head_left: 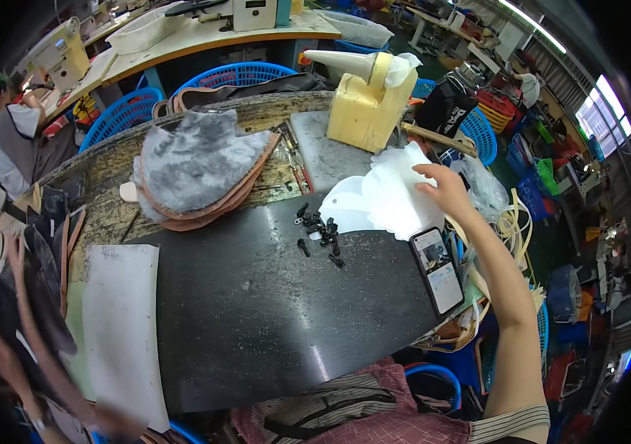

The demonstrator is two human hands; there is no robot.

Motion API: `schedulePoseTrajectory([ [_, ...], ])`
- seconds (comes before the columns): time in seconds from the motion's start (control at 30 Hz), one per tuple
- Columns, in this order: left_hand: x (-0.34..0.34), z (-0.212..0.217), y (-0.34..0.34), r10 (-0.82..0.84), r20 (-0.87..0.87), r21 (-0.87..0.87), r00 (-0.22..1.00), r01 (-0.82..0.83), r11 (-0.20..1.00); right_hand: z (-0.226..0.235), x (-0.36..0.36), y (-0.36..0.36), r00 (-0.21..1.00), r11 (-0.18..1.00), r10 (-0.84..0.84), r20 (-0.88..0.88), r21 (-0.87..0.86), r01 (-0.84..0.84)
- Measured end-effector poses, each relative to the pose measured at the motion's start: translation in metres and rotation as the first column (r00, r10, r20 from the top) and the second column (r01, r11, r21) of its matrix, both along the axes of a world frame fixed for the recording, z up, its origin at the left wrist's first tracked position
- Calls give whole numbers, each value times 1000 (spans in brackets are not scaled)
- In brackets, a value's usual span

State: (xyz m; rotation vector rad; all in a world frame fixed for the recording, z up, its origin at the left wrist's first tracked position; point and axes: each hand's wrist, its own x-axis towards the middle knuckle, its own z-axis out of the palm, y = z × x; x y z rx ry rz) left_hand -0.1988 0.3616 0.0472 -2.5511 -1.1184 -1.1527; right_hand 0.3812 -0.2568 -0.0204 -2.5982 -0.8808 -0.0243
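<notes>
My right hand is over a stack of thin white curved sheets, fingers curved and apart, with nothing visible in them. At the far left my left hand, smeared by motion, has its fingers on a dark leather piece with a brownish edge. That piece is blurred too, and its lower end hangs near the table's left side. Several small black zipper pulls lie loose by the white sheets. A phone with a lit screen rests at the right edge of the black work surface.
Stacked grey fuzzy-backed pieces lie at the back left, beside thin tools. A yellowish jug with a cone nozzle stands on a grey slab. A pale board lies at left. Blue baskets surround the table; a person sits at far left.
</notes>
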Motion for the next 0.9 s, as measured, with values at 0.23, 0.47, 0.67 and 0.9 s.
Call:
schedulePoseTrajectory([
  [0.23, 21, -43, -58, -195, 30, -552, 980, 179, 814, 11, 31, 38, 835, 701, 545, -78, -504, -505],
  [0.47, 50, -49, -91, -108, 168, -589, 980, 188, 786, -19, 62, 23, 801, 643, 598, -21, -584, -495],
  [0.67, 24, -66, -98, -26, 395, -686, 918, 313, 656, -18, 54, 22, 887, 827, 457, -69, -334, -452],
  [0.9, 14, -88, -76, -16, 255, -638, 967, 181, 749, -18, 48, 21, 890, 827, 442, 115, -437, -354],
])
